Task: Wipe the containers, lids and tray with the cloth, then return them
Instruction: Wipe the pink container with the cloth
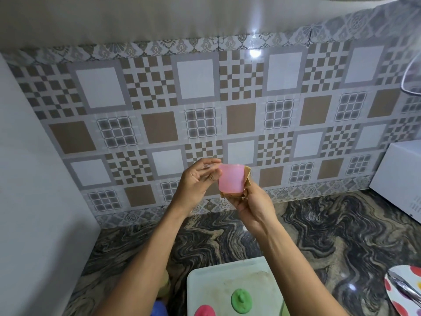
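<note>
Pink container (230,178) sits dead centre of the frame, raised in front of the tiled wall (200,110), upright, mouth up, translucent. Your right hand (252,206) cups it from below and from the right with a brown cloth (247,176) wrapped between palm and container; cloth edge pokes up at the container's right side and bunches under its base. So the right hand is closed around cloth and container together. Your left hand (197,182) is at the container's left, fingers loosely curled and partly spread, fingertips at the rim's upper left; contact looks light, hard to call a real pinch. Both forearms rise from the bottom of the frame. Lower centre: a white tray (205,281) on the dark marbled counter (319,236), surface smudged brownish, with a green lid (241,301) and a pink lid (205,311) lying on it, knobs up, the pink one cut off by the bottom edge. Something blue (159,309) just left of the tray, partly hidden by your left arm, can't tell what. Lower right corner: a spotted plate (396,306) with a metal utensil (404,286) across it. Right edge, mid-height: a white appliance (401,179) on the counter.
</note>
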